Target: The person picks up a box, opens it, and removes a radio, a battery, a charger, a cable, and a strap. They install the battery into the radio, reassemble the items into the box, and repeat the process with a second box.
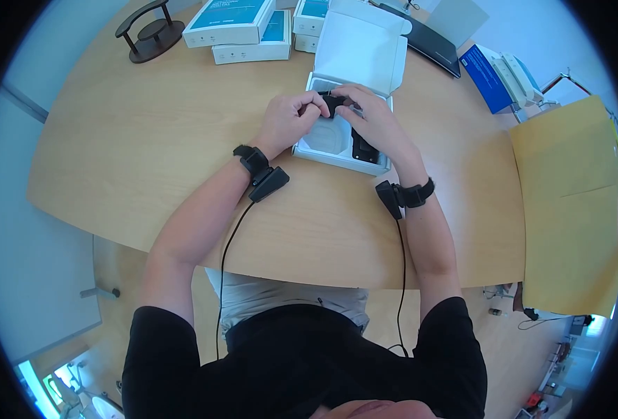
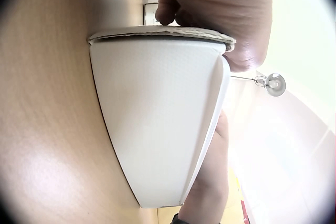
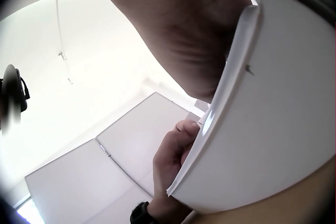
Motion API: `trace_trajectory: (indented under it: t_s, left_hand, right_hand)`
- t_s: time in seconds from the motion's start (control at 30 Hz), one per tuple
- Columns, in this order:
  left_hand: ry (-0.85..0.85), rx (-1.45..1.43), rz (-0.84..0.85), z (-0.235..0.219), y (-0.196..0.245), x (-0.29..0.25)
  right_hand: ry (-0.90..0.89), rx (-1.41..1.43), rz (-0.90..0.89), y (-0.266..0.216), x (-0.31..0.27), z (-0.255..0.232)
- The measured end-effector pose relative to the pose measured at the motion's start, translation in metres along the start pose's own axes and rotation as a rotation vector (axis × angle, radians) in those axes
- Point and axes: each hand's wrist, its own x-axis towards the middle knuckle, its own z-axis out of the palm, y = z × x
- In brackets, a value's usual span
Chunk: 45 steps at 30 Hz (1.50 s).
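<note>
An open white cardboard box (image 1: 337, 163) stands on the table with its lid (image 1: 358, 45) raised at the far side. Over its inside, my left hand (image 1: 289, 120) pinches a small black part (image 1: 333, 103) between bent fingers and thumb. From the other side my right hand (image 1: 373, 120) grips the same part, fingertips close to the left ones. A flat black piece (image 1: 365, 149) lies in the box's right side, under the right wrist. Both wrist views show mostly the box's outer walls (image 2: 152, 113) (image 3: 273, 108), which hide the fingertips' work.
Several white and blue boxes (image 1: 236, 24) are stacked at the back, beside a dark wooden stand (image 1: 157, 31). A closed black laptop (image 1: 431, 49) lies behind the lid. More boxes (image 1: 497, 77) and a yellow sheet (image 1: 567, 202) are at the right. Cables (image 1: 225, 258) run from the wrist cameras.
</note>
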Motion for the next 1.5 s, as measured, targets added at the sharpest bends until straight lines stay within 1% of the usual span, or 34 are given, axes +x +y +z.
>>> trace_trajectory:
  t_s: [0.13,0.23,0.43,0.53,0.63,0.67,0.73,0.77,0.83,0.87,0.93,0.97,1.07,1.2,1.27,1.3,1.37,1.5]
  left_hand:
    - [0.000,0.005,-0.007,0.000,0.001,0.000]
    - [-0.007,0.000,-0.019,-0.001,0.000,0.000]
    - [-0.017,-0.015,-0.027,-0.001,0.004,0.000]
    - [-0.016,-0.029,-0.038,-0.001,0.003,0.000]
    - [-0.027,-0.014,-0.048,-0.001,0.004,0.000]
    - [-0.031,-0.003,-0.053,-0.002,0.003,0.000]
    - [0.004,-0.025,-0.041,0.000,0.003,0.001]
    - [0.020,-0.039,-0.035,0.002,0.003,0.001]
    - [-0.002,-0.049,-0.056,0.001,0.003,-0.001]
    - [-0.017,-0.058,-0.062,0.001,0.003,-0.001]
    - [0.029,-0.044,-0.033,0.002,0.002,-0.001]
    - [0.050,-0.042,-0.014,0.004,0.001,0.000]
    - [0.026,-0.003,-0.009,0.003,0.003,0.000]
    - [0.037,0.012,-0.022,0.004,0.005,0.001]
    - [0.054,0.079,0.002,0.004,0.003,0.002]
    - [0.064,0.111,0.013,0.004,0.002,0.002]
    - [0.076,0.125,0.024,0.004,0.005,0.002]
    - [0.106,0.145,0.029,0.005,0.006,0.002]
  right_hand:
    - [0.040,-0.012,0.024,-0.008,0.001,-0.001]
    - [0.093,-0.009,-0.026,-0.003,0.001,0.002]
    - [0.107,-0.082,-0.024,0.000,0.003,0.010]
    - [0.111,0.028,-0.043,0.005,0.003,0.014]
    - [0.139,0.068,-0.022,0.000,0.003,0.009]
    - [0.190,0.114,-0.012,0.000,0.004,0.006]
    - [0.287,0.210,0.009,0.000,0.007,-0.006]
    - [0.308,0.312,0.015,-0.003,0.007,-0.017]
    - [0.353,0.511,0.030,-0.006,0.005,-0.048]
    - [0.374,0.516,0.043,-0.005,0.003,-0.063]
    - [0.429,0.508,0.074,0.001,-0.006,-0.092]
    - [0.485,0.490,0.088,0.006,-0.010,-0.102]
    - [0.528,0.408,0.216,0.042,-0.022,-0.125]
    - [0.469,0.323,0.383,0.088,-0.032,-0.127]
    - [0.423,0.245,0.460,0.104,-0.034,-0.124]
    - [0.400,0.222,0.469,0.111,-0.036,-0.123]
    - [0.352,0.177,0.487,0.117,-0.038,-0.120]
    - [0.235,0.152,0.586,0.125,-0.043,-0.120]
